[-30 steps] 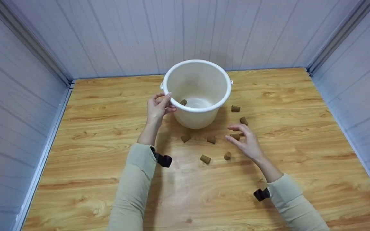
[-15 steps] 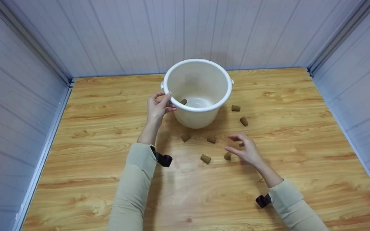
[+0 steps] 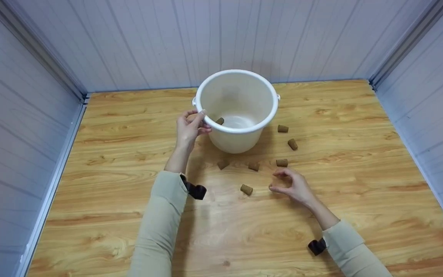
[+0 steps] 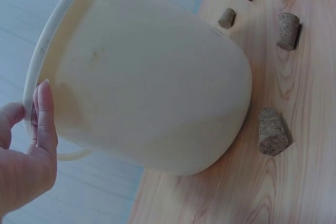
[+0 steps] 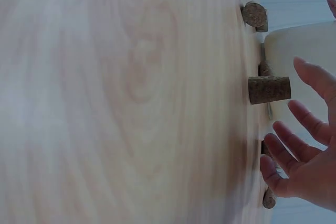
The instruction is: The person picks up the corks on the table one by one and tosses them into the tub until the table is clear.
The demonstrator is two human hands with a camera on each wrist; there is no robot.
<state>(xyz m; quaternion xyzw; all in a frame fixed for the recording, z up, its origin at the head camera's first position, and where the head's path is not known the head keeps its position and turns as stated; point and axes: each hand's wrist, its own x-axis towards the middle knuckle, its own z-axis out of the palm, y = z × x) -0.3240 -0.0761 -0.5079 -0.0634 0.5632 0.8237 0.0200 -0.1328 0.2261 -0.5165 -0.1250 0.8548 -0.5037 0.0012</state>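
A white bucket (image 3: pixel 231 140) stands upright near the back wall, one cork (image 3: pixel 220 121) inside it. My left hand (image 3: pixel 189 129) grips the bucket's rim at the left, thumb over the top; the left wrist view shows its fingers (image 4: pixel 46 114) against the wall of the bucket. In the right wrist view an upright cork (image 5: pixel 269 89) stands on the floor between thumb and fingers of my right hand (image 5: pixel 307 161), with a gap showing around it. From the head view, the right hand (image 3: pixel 294 186) mostly hides that cork.
Several corks lie on the wood-patterned surface (image 3: pixel 110 215): one cork (image 3: pixel 246 189) left of the right hand, another cork (image 3: pixel 282 162) just beyond it, others close to the bucket. Pale panel walls (image 3: pixel 148 42) enclose the back and both sides.
My right hand has moved toward me, away from the cork it was beside and down around the upright one. The left hand keeps its grip on the rim.
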